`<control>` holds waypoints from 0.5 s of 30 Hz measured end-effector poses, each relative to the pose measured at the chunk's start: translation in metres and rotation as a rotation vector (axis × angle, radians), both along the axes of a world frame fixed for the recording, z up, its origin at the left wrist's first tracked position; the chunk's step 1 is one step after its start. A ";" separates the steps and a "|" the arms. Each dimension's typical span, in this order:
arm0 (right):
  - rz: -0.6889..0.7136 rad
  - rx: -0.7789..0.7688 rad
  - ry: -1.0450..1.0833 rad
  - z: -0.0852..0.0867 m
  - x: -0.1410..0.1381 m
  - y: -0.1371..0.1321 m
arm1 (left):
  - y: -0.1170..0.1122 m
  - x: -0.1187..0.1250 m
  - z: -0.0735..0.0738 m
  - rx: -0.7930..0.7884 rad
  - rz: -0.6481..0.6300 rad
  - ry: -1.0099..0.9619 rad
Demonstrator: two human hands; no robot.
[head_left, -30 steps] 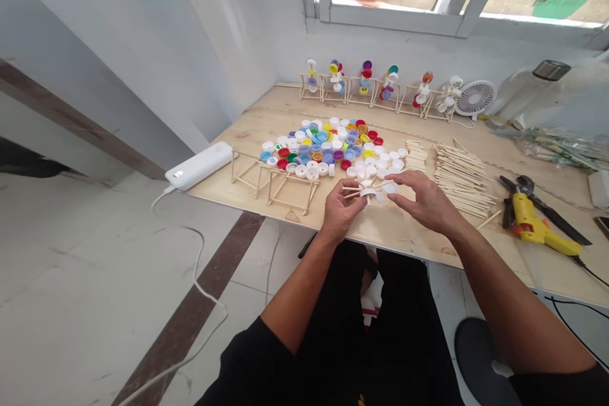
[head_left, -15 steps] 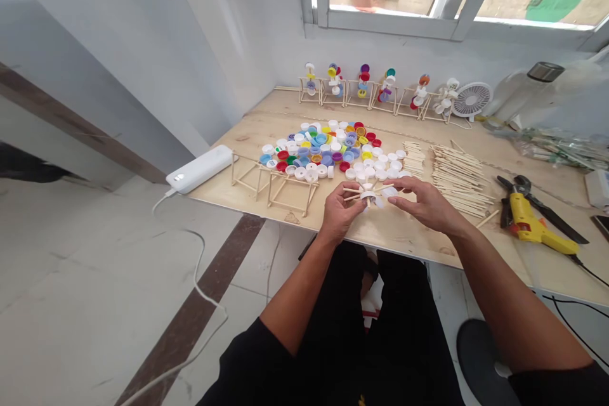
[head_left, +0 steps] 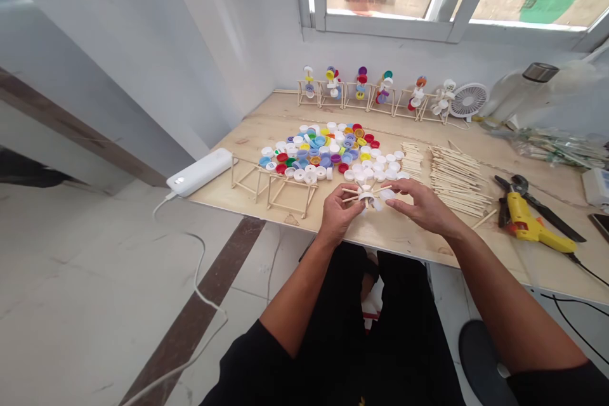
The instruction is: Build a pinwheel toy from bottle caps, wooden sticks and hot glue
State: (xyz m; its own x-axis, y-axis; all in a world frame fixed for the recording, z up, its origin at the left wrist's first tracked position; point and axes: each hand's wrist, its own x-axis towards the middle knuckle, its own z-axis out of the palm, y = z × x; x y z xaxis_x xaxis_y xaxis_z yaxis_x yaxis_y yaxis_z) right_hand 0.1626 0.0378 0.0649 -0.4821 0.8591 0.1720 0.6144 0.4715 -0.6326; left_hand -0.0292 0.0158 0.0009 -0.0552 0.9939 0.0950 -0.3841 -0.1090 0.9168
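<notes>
My left hand point(head_left: 337, 217) pinches a small wheel of white bottle caps and thin wooden sticks point(head_left: 367, 194) above the front edge of the plywood table point(head_left: 409, 238). My right hand point(head_left: 421, 204) holds the same wheel from the right, fingertips on a white cap at a stick's end. Just behind lies a heap of coloured and white bottle caps point(head_left: 333, 149). Two open stick frames point(head_left: 273, 184) stand to the left of my hands.
Stacks of wooden sticks point(head_left: 457, 174) lie to the right, then a yellow glue gun point(head_left: 533, 228) and black pliers point(head_left: 537, 196). Finished cap-and-stick models point(head_left: 371, 89) and a small white fan point(head_left: 469, 100) line the back wall. A white power bank point(head_left: 200, 171) with cable sits at the left corner.
Both hands stay on the cap wheel with only small finger shifts. The camera has tilted slightly, so the table sits a little higher in view.
</notes>
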 end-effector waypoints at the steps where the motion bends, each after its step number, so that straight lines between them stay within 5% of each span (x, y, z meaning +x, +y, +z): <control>1: -0.007 0.003 0.001 0.001 0.000 -0.001 | 0.000 0.000 0.000 0.000 0.001 -0.006; 9: -0.094 0.044 0.058 0.018 0.006 -0.011 | 0.000 0.001 -0.002 0.038 -0.024 0.006; 15: -0.025 0.085 0.071 0.020 -0.007 -0.015 | -0.003 -0.001 -0.002 0.055 -0.018 0.147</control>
